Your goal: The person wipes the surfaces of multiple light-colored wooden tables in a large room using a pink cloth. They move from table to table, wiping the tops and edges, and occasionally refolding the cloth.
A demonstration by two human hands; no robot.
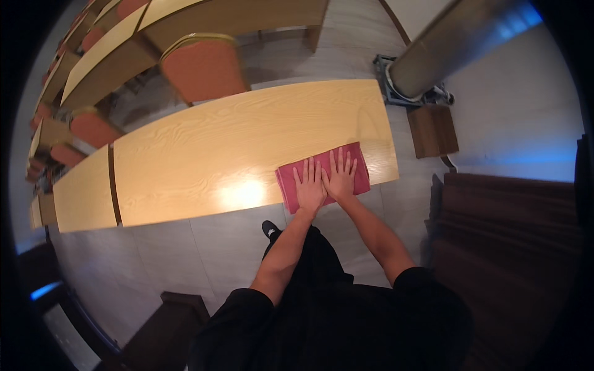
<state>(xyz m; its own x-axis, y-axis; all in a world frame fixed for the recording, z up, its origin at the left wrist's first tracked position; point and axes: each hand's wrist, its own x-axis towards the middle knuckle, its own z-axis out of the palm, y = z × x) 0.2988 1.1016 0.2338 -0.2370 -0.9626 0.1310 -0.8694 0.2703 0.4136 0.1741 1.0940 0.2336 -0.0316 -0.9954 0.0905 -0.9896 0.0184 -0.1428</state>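
Observation:
A folded pinkish-red cloth (363,174) lies on the wood-grain tabletop (222,139) near its right end. Part of it hangs past the table's near edge. My left hand (310,188) presses palm down on the middle of the cloth, its fingers pointing to the far side. Right beside it, my right hand (341,180) also rests flat on the cloth with spread fingers. The two thumbs meet or nearly meet. Neither hand has its fingers closed around the fabric.
An orange-red padded chair (204,67) stands behind the table. More desks (109,55) and chairs fill the far left. Off the table's right end are a thick column-like object (427,60) on a wheeled base and a brown box (434,131). Dark brown folds (506,222) lie at right.

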